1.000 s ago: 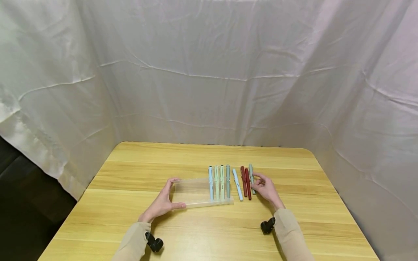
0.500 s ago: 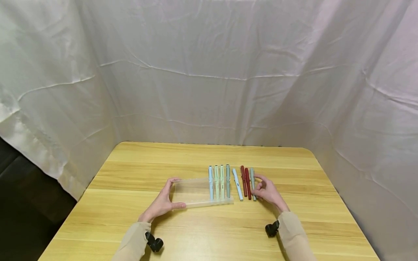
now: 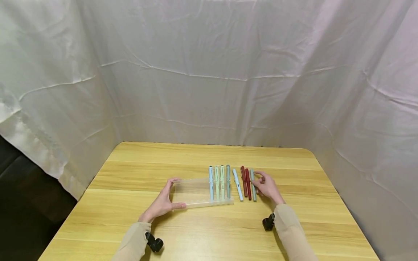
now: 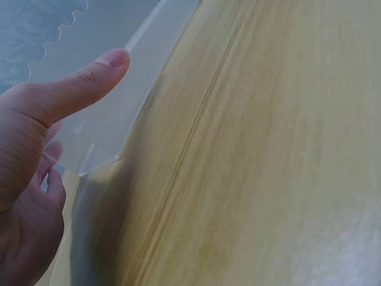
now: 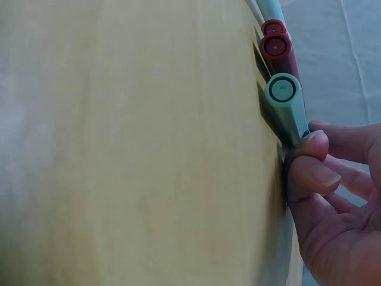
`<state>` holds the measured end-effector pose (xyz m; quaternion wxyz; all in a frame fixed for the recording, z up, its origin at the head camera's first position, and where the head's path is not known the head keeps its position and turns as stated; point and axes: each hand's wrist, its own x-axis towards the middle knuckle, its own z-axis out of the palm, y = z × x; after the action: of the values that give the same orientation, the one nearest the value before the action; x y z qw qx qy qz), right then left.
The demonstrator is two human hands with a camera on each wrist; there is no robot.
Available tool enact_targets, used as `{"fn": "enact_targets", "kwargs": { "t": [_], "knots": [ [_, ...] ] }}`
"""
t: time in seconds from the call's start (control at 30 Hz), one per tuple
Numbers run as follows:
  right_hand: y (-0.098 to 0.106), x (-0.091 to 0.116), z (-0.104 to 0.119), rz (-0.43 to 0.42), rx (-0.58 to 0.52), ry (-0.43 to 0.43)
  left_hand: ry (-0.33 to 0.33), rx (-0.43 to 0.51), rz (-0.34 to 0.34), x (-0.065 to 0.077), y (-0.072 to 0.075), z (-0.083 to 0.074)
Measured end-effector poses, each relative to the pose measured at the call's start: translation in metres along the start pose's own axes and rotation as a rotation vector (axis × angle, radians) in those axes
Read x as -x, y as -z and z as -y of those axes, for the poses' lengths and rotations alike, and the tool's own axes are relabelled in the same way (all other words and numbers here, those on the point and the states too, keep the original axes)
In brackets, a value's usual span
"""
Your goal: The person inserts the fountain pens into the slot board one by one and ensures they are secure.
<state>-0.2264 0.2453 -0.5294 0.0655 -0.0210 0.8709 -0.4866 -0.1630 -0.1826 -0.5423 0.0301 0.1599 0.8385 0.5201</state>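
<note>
My left hand [image 3: 162, 203] grips the left end of a clear plastic pen tray [image 3: 192, 192], thumb over its near edge and fingers at the far side. Its scalloped edge shows in the left wrist view. At the tray's right end lie a light blue pen [image 3: 210, 181], two pale green pens [image 3: 222, 181] and a grey-green pen [image 3: 228, 181]. My right hand [image 3: 267, 186] pinches another grey-green pen [image 3: 253, 177] with thumb and fingertips. In the right wrist view that pen's round end [image 5: 282, 89] points toward the camera, its middle hidden by the fingers.
Left of the held pen, two dark red pens [image 3: 247, 181] lie side by side on the wooden table [image 3: 209, 232]. Between them and the tray is a slanted light blue pen [image 3: 237, 185]. A pale curtain [image 3: 209, 90] hangs behind and beside the table.
The grey-green pen at my right hand has shifted slightly toward me and now lies straighter beside the red pens. My right fingers have changed position along it. The left hand and tray have not moved.
</note>
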Motion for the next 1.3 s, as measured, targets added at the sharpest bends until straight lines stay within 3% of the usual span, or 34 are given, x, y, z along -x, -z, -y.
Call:
{"fn": "enact_targets", "kwargs": {
  "t": [0.57,0.87,1.3],
  "knots": [
    [0.0014,0.0069,-0.0019,0.054,0.01,-0.009,-0.007,-0.002,-0.001,-0.0005,-0.0001,0.0007],
    [-0.0021,0.0037,0.0015,0.034,-0.012,-0.08,0.001,0.004,0.003,-0.0006,-0.0003,-0.0005],
    [-0.0016,0.0025,0.001,0.043,-0.007,-0.063,-0.007,0.019,-0.004,0.0001,-0.0001,-0.001]
  ]
}}
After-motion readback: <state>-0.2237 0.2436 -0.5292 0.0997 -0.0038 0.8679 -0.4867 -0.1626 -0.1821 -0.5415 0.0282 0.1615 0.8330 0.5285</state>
